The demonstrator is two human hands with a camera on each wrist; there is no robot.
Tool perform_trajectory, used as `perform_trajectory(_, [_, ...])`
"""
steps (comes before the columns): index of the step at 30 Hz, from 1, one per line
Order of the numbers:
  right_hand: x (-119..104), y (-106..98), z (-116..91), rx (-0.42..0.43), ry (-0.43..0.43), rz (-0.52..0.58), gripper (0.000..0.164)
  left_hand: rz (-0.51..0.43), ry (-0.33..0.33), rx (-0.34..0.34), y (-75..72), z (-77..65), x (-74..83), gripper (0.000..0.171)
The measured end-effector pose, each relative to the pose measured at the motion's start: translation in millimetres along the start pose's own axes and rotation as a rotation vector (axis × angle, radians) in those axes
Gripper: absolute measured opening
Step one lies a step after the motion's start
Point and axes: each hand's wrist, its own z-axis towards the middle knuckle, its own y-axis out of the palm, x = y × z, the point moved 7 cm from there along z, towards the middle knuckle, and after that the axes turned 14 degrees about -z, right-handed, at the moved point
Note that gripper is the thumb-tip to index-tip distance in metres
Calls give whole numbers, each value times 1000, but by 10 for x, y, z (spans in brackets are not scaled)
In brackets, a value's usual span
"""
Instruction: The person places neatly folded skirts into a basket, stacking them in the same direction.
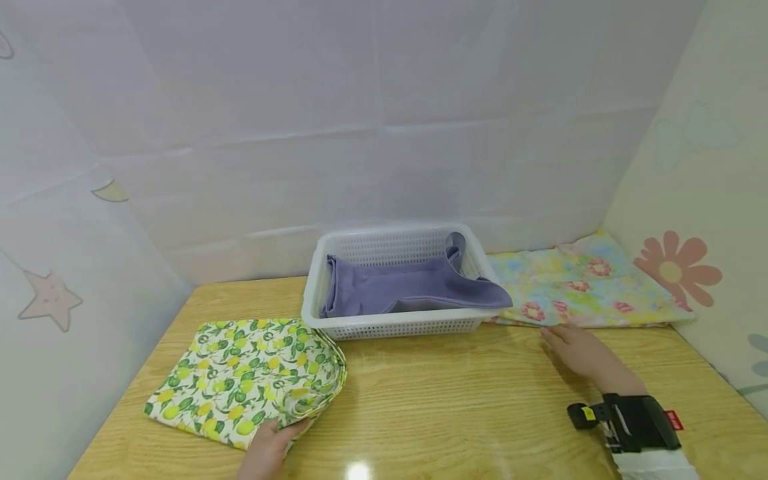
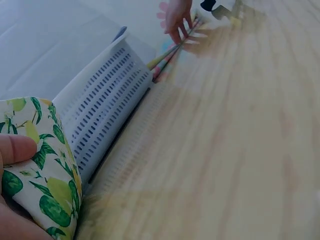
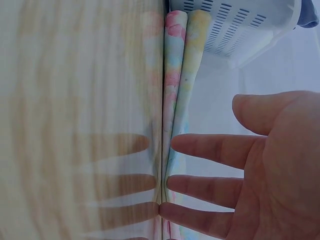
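At the left lies a folded lemon-print cloth (image 1: 240,373), white with yellow fruit and green leaves. My left hand (image 1: 273,443) pinches its near right corner, and the edge there bulges upward. The left wrist view shows the thumb (image 2: 17,148) on top of the fabric. A folded pastel cloth (image 1: 576,283) with pink flowers lies flat at the right. My right hand (image 1: 582,353) is at its front edge, fingers straight and spread. In the right wrist view the fingertips touch the cloth's folded edge (image 3: 175,75), and nothing is gripped.
A white perforated basket (image 1: 408,323) stands at the back middle, between the two cloths. Purple fabric (image 1: 396,283) lies inside it, with one end over the right rim. White sheeting (image 1: 384,167) hangs behind the wooden table (image 1: 432,393), with printed sheeting on both sides.
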Motion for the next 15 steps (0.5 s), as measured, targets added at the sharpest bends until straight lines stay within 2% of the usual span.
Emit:
perform_trajectory(1, [0,0,2,4,-4,-1,62,11,-1,-9,48,4,6,45])
perform_trajectory(3, [-1,3,5,10,-10,-4,61,57,42,-54,139,0,32,57])
perform_trajectory(9, [-14,10,10,9,-18,-6,60,165,122,-125,292,-31,40,52])
perform_trajectory(15, [1,15,3,-1,-7,-3,62,245,260,-292,537,-57,87,50])
